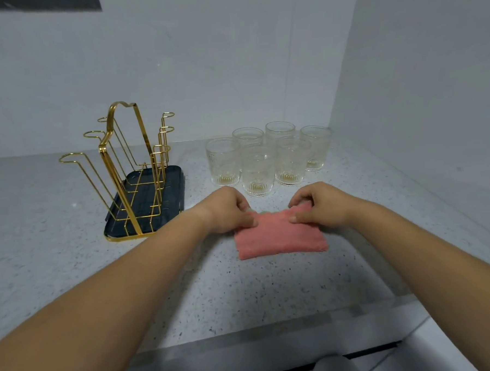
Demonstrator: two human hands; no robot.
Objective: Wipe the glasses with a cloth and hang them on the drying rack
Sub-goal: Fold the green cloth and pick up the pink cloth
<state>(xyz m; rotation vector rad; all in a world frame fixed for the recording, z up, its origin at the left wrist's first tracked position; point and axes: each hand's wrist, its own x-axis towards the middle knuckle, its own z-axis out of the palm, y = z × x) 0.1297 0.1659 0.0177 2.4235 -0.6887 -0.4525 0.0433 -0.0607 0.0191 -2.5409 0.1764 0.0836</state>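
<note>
While my left hand [231, 211] and right hand [316, 207] each pinch a far corner of the pink cloth [280, 234] at frame centre, readying it for wiping, six glasses [258, 170] wait just beyond on the bench [72, 265]; the gold rack [129, 168] stands empty, centre left.

cloth [280, 237] laid flat on surface [71, 251] | glasses [258, 170] grouped in two rows just behind cloth | drying rack [129, 163] stood on tray [169, 175], left of and behind cloth | cloth's far left corner pinched by left hand [228, 211], far right corner by right hand [321, 207]
</note>
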